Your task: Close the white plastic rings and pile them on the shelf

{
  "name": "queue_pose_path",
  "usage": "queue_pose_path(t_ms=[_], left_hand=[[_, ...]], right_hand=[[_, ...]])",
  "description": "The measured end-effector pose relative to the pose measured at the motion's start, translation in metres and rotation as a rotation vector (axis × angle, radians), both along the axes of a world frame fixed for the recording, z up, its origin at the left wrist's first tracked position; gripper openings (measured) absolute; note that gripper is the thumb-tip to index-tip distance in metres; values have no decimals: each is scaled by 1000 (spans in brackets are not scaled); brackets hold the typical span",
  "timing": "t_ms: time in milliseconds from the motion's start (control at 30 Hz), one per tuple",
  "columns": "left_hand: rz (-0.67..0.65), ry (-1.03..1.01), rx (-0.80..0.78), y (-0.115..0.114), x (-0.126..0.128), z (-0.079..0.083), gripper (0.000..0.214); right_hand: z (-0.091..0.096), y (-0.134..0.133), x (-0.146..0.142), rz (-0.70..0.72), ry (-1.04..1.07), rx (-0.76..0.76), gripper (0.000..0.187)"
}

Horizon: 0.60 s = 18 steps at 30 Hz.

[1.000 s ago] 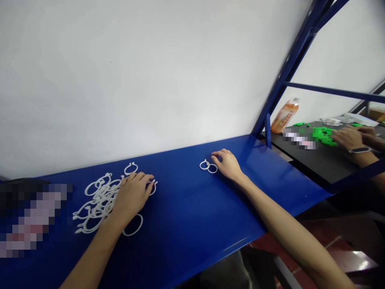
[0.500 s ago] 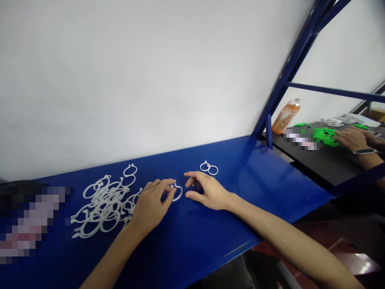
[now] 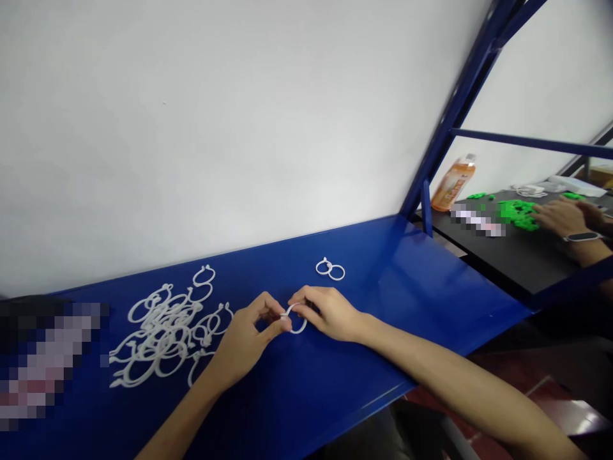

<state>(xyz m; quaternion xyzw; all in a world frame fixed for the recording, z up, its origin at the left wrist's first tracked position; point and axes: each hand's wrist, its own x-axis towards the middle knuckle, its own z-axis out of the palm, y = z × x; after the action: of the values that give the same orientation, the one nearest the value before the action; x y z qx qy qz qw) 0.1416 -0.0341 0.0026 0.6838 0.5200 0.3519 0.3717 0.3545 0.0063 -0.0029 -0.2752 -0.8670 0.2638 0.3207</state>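
Note:
Both my hands meet over the middle of the blue shelf, pinching one white plastic ring between them. My left hand grips the ring's left side with thumb and forefinger. My right hand holds its top right with curled fingers. A heap of several white rings lies to the left of my left hand. Two finished rings lie side by side farther back, just beyond my right hand.
A white wall rises behind the shelf. A blue rack post slants up at the right. Beyond it, on a black table, stand an orange bottle and green parts, where another person's hands work.
My left hand took one ring from the heap and carried it right. My right hand left the two rings at the back and came in to grip the same ring.

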Motion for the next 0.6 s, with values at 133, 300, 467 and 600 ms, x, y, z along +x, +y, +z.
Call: queue_pose_path(t_ms=[133,300,467,600], left_hand=[[11,147,241,1,-4,0,18],[-64,212,513,-2,-4,-7,14],[-191,241,596,-2,-2,-13,27],[-154,322,575,7,-5,-19,23]], right_hand=[[-2,-2,0,67,8,42,16],[-8,-5,2,120,-33,131,23],[-10,-6,5,166,-65,228,25],[-9,-4,0,100,-113,201,23]])
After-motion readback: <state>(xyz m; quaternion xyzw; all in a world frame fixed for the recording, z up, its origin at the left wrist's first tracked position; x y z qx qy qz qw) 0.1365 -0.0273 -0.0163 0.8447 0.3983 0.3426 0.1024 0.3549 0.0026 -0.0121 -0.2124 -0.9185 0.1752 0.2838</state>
